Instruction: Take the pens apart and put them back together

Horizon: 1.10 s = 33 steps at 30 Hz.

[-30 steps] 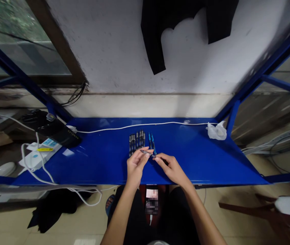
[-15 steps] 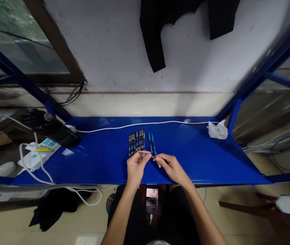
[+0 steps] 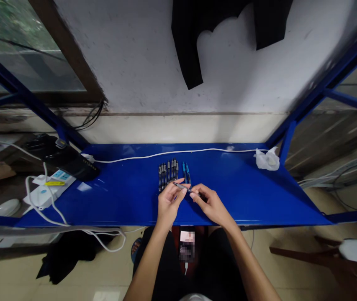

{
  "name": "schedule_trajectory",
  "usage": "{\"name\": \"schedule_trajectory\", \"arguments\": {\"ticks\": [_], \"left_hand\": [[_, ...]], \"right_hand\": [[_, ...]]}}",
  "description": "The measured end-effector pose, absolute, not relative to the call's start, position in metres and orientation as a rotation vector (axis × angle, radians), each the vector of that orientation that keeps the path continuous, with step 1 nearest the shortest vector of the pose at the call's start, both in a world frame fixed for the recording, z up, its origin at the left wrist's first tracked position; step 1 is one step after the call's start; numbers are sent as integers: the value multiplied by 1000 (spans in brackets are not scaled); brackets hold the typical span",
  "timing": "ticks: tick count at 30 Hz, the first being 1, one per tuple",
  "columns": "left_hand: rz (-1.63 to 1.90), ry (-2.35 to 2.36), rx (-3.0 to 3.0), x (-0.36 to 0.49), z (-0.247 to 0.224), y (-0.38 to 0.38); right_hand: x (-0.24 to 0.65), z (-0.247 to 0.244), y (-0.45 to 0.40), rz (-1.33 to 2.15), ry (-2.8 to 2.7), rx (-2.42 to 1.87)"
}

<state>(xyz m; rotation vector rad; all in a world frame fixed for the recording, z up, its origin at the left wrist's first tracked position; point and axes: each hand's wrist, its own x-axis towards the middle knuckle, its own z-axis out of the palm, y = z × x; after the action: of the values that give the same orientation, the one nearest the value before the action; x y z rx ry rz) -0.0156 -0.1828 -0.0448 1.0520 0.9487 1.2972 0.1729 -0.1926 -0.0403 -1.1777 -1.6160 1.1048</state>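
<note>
A slim dark pen (image 3: 180, 186) spans both hands above the front half of the blue table (image 3: 118, 196). My left hand (image 3: 169, 202) pinches it between thumb and fingers, its left end showing over the palm. My right hand (image 3: 209, 204) has its fingers closed around the pen's right end, which is partly hidden. Just beyond my left hand, several black pens (image 3: 165, 170) lie side by side, their near ends partly covered. Two blue pens (image 3: 186, 170) lie to the right of that row, their lower parts behind my fingers.
A white cable (image 3: 153, 156) runs along the table's back. At the left are a black bottle (image 3: 71, 161) and a white power strip (image 3: 51, 190); a crumpled white plastic bag (image 3: 267, 159) sits at the right end. A phone (image 3: 187, 246) is below the front edge.
The pen has been raised slightly, and more of its length shows across my left palm. My right fingers have curled further around its right end. The pens on the table stay put.
</note>
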Motion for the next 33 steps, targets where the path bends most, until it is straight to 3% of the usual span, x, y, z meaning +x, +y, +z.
{"name": "schedule_trajectory", "arguments": {"ticks": [33], "left_hand": [[1345, 1063, 1145, -13, -53, -181]], "right_hand": [[167, -38, -192, 1029, -1760, -1124]]}}
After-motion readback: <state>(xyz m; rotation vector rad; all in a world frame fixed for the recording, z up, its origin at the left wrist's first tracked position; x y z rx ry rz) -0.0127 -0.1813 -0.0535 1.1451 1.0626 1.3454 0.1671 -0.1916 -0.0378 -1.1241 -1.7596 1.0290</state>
